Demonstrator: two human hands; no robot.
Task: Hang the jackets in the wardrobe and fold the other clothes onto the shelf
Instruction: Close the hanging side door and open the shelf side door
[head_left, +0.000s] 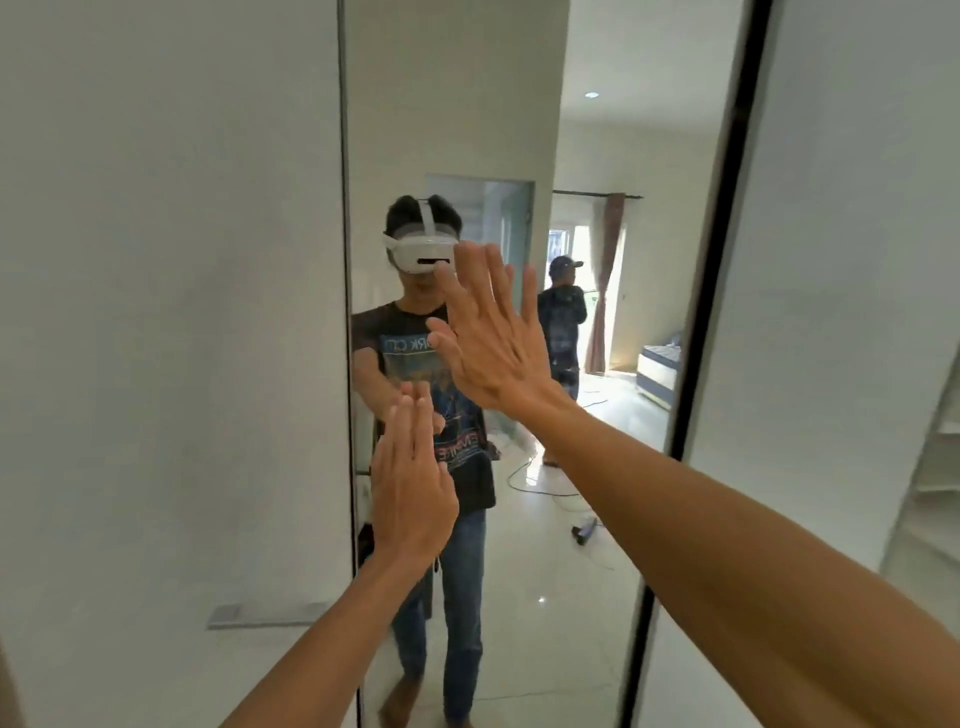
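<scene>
Both hands released, fingers straight, holding nothing. Left hand (410, 483) is lower centre, fingertips meeting their reflection on the wardrobe mirror door (457, 104). Right hand (488, 332) is higher at centre, palm flat toward the glass, fingers spread; contact can't be told. The mirror door fills mid frame, with a black edge strip (722, 260) on its right and a white panel (156, 312) at left. Shelves (935, 467) show at the far right edge. The mirror reflects the wearer's white headset (421, 252) and a second person (561, 322) behind.

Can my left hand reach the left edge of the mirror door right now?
Probably yes: your left hand is open, holding nothing, just beside the left edge of the mirror door, with nothing between.
</scene>
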